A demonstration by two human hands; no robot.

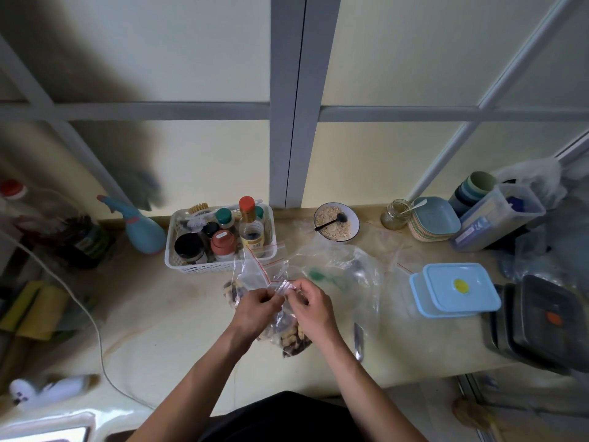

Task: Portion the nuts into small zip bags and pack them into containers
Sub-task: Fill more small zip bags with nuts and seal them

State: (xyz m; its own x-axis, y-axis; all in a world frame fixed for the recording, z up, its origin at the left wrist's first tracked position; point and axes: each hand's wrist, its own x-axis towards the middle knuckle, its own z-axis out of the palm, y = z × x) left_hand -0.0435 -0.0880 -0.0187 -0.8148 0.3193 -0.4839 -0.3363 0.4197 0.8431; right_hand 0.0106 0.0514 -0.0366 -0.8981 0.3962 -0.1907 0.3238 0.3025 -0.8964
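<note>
Both hands pinch the red-striped top edge of a small zip bag (288,327) of nuts on the counter (178,317), just in front of the white basket (220,263): left hand (255,309) with fingers curled on the left part of the strip, right hand (310,306) on the right part. More zip bags (255,266) stand against the basket front, one with nuts; blue lidded container (455,290) sits well right of the basket, bowl (336,221) to the basket's right.

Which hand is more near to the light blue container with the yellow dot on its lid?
The right hand. It pinches the zip bag at table centre, on the side toward the light blue container. The left hand holds the bag farther away.
</note>
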